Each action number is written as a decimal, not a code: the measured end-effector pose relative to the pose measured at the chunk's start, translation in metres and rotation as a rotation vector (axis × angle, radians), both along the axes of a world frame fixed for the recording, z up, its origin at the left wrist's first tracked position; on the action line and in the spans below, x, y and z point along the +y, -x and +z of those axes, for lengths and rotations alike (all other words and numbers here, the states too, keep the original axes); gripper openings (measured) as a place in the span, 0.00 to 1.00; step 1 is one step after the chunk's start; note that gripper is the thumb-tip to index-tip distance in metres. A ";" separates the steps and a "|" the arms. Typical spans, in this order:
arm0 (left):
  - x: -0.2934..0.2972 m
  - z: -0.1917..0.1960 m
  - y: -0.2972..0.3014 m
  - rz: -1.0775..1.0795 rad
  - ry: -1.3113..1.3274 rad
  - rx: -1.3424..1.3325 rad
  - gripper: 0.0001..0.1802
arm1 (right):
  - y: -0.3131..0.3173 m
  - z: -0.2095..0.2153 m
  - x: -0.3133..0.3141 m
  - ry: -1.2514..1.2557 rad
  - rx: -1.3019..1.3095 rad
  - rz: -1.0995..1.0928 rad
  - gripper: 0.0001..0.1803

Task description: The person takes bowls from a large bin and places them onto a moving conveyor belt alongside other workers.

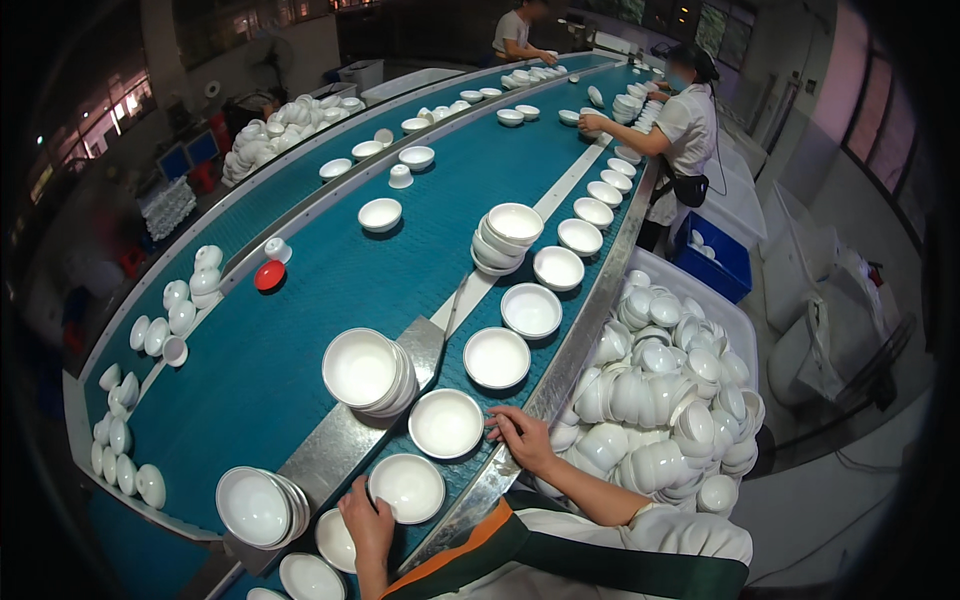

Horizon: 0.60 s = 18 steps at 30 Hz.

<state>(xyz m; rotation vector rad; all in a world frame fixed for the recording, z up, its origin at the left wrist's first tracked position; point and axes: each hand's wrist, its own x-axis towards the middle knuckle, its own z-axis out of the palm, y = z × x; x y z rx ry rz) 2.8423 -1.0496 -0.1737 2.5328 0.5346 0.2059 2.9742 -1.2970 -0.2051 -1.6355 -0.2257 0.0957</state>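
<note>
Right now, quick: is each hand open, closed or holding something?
Left hand: fingers loosely bent beside a white bowl; whether it grips it cannot be told.
Right hand: open, fingers loosely bent near the metal rail, nothing visibly held.

The left hand (370, 515) is at the rim of a white bowl (407, 488), one of a row on the teal belt (300, 340), while the right hand (518, 437), its fingers loosely bent, is just beside the next bowl (445, 423), by the metal edge (560, 370). Stacked bowls (363, 368) lean near the metal plate (325, 445); at right, a crate (715, 298) is heaped with bowls, and two co-workers (690, 130) stand farther along.
</note>
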 end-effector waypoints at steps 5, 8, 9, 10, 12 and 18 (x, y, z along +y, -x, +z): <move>-0.007 0.010 -0.005 0.003 -0.100 -0.175 0.24 | -0.004 -0.005 -0.005 0.093 -0.106 0.020 0.11; -0.019 0.020 -0.019 -0.064 -0.002 -0.189 0.25 | -0.005 -0.004 -0.004 0.057 -0.103 0.049 0.11; -0.022 0.019 -0.024 -0.104 0.003 -0.168 0.26 | -0.006 -0.004 -0.002 0.041 -0.114 0.066 0.11; -0.025 0.015 -0.027 -0.135 0.010 -0.142 0.27 | -0.006 -0.003 0.000 0.022 -0.099 0.060 0.11; -0.031 0.006 -0.033 -0.124 -0.139 -0.076 0.32 | -0.006 -0.003 -0.001 -0.003 -0.056 0.054 0.11; -0.005 -0.006 -0.008 -0.031 -0.080 0.025 0.26 | -0.002 -0.008 -0.005 -0.080 0.008 -0.004 0.12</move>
